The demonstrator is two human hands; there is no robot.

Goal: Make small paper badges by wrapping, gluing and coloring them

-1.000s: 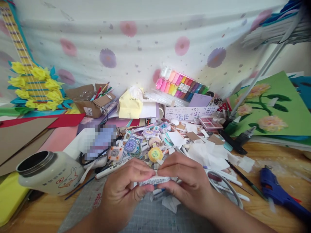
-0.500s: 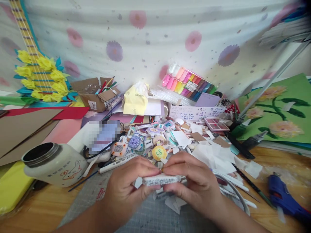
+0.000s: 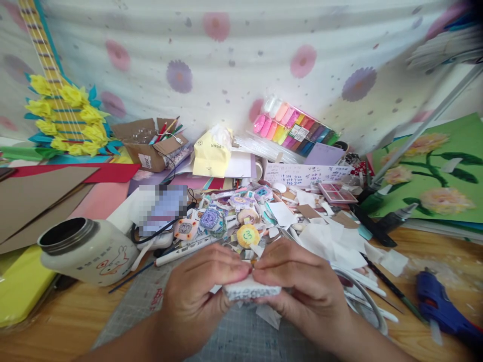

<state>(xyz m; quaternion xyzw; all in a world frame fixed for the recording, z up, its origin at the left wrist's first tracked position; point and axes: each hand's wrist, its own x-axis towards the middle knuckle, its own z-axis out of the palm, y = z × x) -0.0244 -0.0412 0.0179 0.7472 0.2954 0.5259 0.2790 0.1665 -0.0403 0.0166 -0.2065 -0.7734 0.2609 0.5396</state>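
Between both hands is a small, flat white piece (image 3: 252, 290) with a grey-patterned edge; its kind I cannot make out. My left hand (image 3: 202, 286) grips its left side, fingers on top and thumb below. On the right side my right hand (image 3: 304, 284) pinches it the same way, fingertips nearly meeting the left ones. A bit of orange shows just behind the fingertips. The piece is held above a grey cutting mat (image 3: 234, 334). Just beyond the hands lie a yellow round badge-like piece (image 3: 248, 236), a purple one (image 3: 212, 219) and an orange-cornered one (image 3: 185, 229).
At left stands a white jar (image 3: 88, 256) with a rabbit drawing. A blue glue gun (image 3: 439, 304) lies at right, near paper scraps (image 3: 332, 246) and a black-handled tool (image 3: 396, 221). Behind are a cardboard box (image 3: 151, 156) and a coloured clay pack (image 3: 296, 128).
The white piece has tipped so more of its top face shows, and it sits slightly lower. My fingers have shifted a little on it. The view has moved slightly.
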